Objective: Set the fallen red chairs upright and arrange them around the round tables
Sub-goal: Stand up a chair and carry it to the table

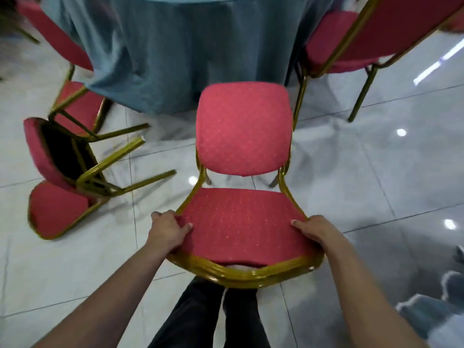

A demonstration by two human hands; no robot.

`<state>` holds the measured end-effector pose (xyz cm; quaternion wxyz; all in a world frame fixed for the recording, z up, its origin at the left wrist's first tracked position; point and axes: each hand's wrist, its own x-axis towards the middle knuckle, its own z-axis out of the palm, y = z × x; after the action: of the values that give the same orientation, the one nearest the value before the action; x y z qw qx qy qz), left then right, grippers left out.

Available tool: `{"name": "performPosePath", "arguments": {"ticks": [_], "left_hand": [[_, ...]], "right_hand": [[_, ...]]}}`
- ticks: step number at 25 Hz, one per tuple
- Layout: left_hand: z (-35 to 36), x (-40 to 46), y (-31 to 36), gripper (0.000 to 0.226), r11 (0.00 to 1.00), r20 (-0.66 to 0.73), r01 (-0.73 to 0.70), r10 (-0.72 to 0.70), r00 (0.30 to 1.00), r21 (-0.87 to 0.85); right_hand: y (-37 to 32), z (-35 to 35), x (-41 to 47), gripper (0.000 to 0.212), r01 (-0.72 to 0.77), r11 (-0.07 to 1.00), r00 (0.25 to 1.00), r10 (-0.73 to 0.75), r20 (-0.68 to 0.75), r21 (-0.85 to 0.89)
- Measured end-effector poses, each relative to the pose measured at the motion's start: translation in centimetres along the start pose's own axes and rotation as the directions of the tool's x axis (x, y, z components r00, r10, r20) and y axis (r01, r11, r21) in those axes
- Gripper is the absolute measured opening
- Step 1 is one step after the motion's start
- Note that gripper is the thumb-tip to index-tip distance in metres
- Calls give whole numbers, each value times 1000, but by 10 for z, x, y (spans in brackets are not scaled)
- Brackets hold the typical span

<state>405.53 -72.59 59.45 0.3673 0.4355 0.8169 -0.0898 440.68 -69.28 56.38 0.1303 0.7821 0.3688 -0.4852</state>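
A red chair with a gold frame [242, 131] stands upright right in front of me, its seat facing the round table draped in blue-grey cloth [180, 46]. My left hand [168, 228] grips the left side of its backrest top, thumb on the red padding. My right hand [317, 231] grips the right side the same way. To the left a fallen red chair [62, 156] lies on its side on the floor, legs pointing right. Another red chair [356, 36] stands upright at the table on the right, and one more red chair [75, 106] stands at the left.
Glossy white tiled floor [376, 172] stretches to the right with light reflections. My dark-trousered legs [216, 315] are just behind the held chair. Blue-grey cloth [437, 305] shows at the lower right edge.
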Motion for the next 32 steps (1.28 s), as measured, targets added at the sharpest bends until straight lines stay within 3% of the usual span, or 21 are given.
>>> {"name": "performPosePath", "arguments": {"ticks": [4, 6, 8, 12, 15, 17, 22, 25, 26, 29, 32], "left_hand": [[-51, -35, 36, 34, 976, -95, -106, 89, 991, -189], [-59, -49, 50, 39, 954, -168, -271, 248, 954, -126], [-58, -55, 55, 45, 900, -262, -434, 429, 864, 43], [-55, -57, 56, 93, 848, -194, -504, 528, 827, 165], [-54, -65, 57, 61, 800, -266, -599, 573, 775, -20], [-55, -65, 60, 57, 786, -318, -614, 565, 761, -74], [-54, -39, 81, 71, 851, -334, -522, 477, 813, -53], [-64, -17, 108, 86, 878, -308, -463, 410, 858, -121], [-70, -10, 117, 84, 877, -299, -467, 418, 858, -113], [-90, 13, 147, 72, 893, -261, -432, 391, 883, -127], [-112, 35, 178, 84, 907, -249, -395, 353, 902, -146]], "right_hand": [[-29, -54, -53, 44, 96, 976, 983, -62, -170, 195], [-48, -64, -71, 40, 192, 933, 943, -90, -320, 304], [-68, -64, -84, 44, 283, 931, 875, -152, -459, 231], [-92, -47, -101, 49, 362, 924, 792, -234, -564, 125], [-89, -13, -110, 54, 482, 873, 647, -299, -701, 71], [-88, 6, -113, 62, 524, 849, 586, -305, -750, 64], [-104, -16, -95, 64, 520, 849, 599, -285, -748, 93], [-119, -46, -78, 62, 501, 864, 576, -379, -724, -55], [-125, -57, -71, 60, 474, 873, 580, -407, -705, -114], [-149, -88, -51, 54, 419, 906, 674, -357, -646, -63], [-171, -122, -36, 50, 487, 863, 648, -462, -606, -136]]}}
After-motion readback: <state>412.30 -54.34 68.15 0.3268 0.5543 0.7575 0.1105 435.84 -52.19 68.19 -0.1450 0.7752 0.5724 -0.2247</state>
